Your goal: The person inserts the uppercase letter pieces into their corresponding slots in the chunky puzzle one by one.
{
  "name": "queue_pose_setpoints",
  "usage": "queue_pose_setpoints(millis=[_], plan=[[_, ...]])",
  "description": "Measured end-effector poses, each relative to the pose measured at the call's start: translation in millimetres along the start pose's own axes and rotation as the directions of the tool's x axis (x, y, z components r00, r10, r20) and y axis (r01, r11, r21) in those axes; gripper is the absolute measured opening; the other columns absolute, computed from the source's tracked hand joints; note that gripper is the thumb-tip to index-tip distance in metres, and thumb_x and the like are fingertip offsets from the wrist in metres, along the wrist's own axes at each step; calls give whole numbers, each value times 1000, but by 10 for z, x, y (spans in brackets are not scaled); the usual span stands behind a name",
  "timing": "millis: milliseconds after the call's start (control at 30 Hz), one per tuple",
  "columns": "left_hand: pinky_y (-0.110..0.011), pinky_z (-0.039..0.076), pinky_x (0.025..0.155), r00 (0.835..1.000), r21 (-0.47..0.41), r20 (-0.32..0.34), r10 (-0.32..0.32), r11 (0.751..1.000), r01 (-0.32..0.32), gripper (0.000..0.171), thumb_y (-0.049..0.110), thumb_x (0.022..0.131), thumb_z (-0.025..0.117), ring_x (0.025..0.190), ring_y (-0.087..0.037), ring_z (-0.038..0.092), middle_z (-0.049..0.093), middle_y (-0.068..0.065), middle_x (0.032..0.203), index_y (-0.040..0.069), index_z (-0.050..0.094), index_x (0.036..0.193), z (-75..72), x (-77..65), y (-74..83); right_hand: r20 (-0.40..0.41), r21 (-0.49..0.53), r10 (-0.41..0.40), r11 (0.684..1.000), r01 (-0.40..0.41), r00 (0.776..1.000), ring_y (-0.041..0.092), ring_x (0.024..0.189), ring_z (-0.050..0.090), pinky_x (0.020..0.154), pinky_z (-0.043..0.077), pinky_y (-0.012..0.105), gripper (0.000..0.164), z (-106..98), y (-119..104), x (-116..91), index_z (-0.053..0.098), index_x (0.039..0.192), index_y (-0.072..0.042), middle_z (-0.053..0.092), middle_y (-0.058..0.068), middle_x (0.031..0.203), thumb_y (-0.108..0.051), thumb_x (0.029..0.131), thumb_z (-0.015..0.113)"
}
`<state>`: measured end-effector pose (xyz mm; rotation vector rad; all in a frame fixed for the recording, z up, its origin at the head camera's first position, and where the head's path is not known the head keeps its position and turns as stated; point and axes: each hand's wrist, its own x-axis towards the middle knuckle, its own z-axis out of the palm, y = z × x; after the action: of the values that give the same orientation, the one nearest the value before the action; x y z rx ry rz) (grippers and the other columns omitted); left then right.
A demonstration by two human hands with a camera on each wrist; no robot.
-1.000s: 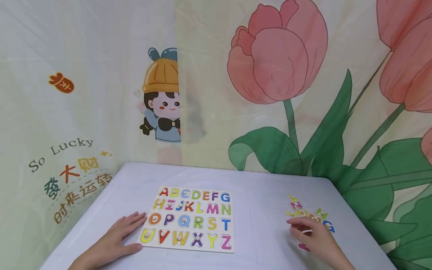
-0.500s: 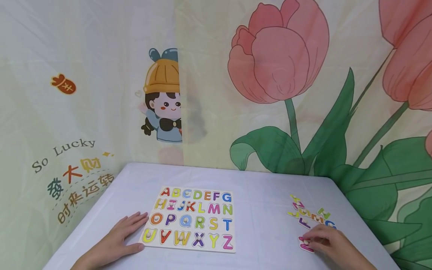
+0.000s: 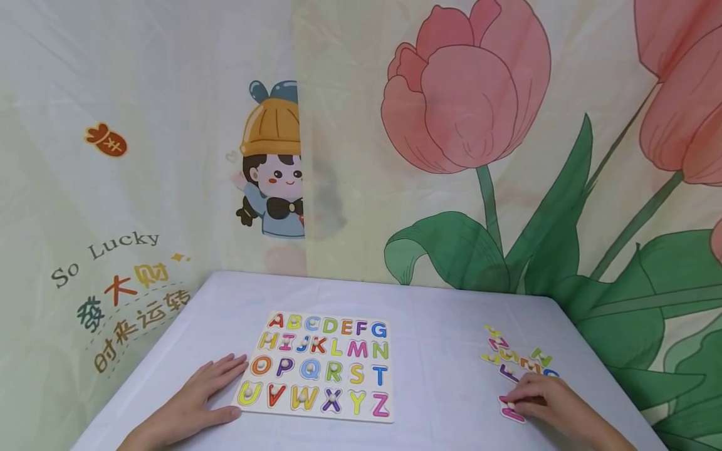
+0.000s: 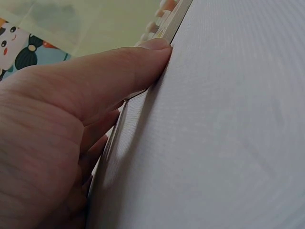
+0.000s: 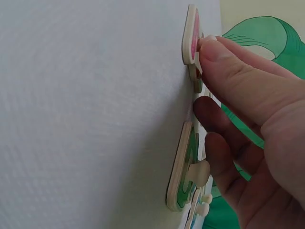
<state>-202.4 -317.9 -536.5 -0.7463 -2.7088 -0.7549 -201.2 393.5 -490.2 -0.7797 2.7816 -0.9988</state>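
At the near right of the table, my right hand (image 3: 549, 401) pinches the knob of a pink letter puzzle piece (image 3: 512, 412) between thumb and forefinger. The right wrist view shows this pink piece (image 5: 190, 36) from its edge, with the other fingers curled below it. My left hand (image 3: 197, 398) rests on the table, fingers spread, at the left side of the wooden alphabet puzzle board (image 3: 386, 391). In the left wrist view, the thumb (image 4: 119, 71) touches the board's edge. Knobs stand on some of the board's letters; others, such as S and Z, show none.
Beyond the right hand lies a loose cluster of letter pieces: a purple one (image 3: 509, 373), a yellow-green one (image 3: 541, 357), and several others. A green knobbed piece (image 5: 183, 171) is beside the right fingers. Printed fabric (image 3: 344, 156) hangs behind the white table (image 3: 440, 351).
The right hand came down from over the letter cluster toward the near side and took the pink piece's knob between its fingers. My left hand stays beside the board.
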Motion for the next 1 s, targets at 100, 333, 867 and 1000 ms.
queue_pose_setpoints(millis=[100, 333, 867, 1000], plan=[[-2, -3, 118, 1000, 2, -13, 20, 1000, -20, 77, 48, 87, 83, 147, 26, 8, 59, -11, 154, 11, 61, 151, 3, 6, 2, 3, 0, 2, 1000, -2, 1000, -1, 81, 57, 66, 56, 19, 11, 4, 21, -3, 85, 103, -15, 70, -12, 92, -14, 94, 80], [-2, -2, 119, 999, 9, -26, 44, 999, -44, 78, 48, 87, 84, 148, 24, 10, 60, -12, 153, 10, 61, 150, 10, 1, -5, -56, -15, 47, 999, -48, 997, -2, 79, 55, 63, 52, 20, 8, 143, -113, 78, 85, 101, -21, 69, -16, 91, -23, 94, 81], [0, -6, 116, 999, -11, 24, -37, 999, 37, 80, 54, 88, 80, 151, 14, 18, 56, -9, 158, 15, 58, 154, 7, -5, -6, -216, -47, 131, 988, -145, 967, 4, 77, 57, 66, 54, 21, 7, 865, -1143, 1167, 84, 91, -31, 63, -17, 81, -27, 88, 88], [1, -6, 114, 997, -3, 38, -65, 998, 65, 80, 56, 88, 80, 151, -2, 28, 56, -9, 158, 17, 58, 154, 3, -9, -4, -255, -43, 100, 992, -115, 962, 5, 78, 57, 66, 53, 21, 6, 1072, -1297, 1491, 85, 93, -26, 64, -17, 81, -25, 89, 88]])
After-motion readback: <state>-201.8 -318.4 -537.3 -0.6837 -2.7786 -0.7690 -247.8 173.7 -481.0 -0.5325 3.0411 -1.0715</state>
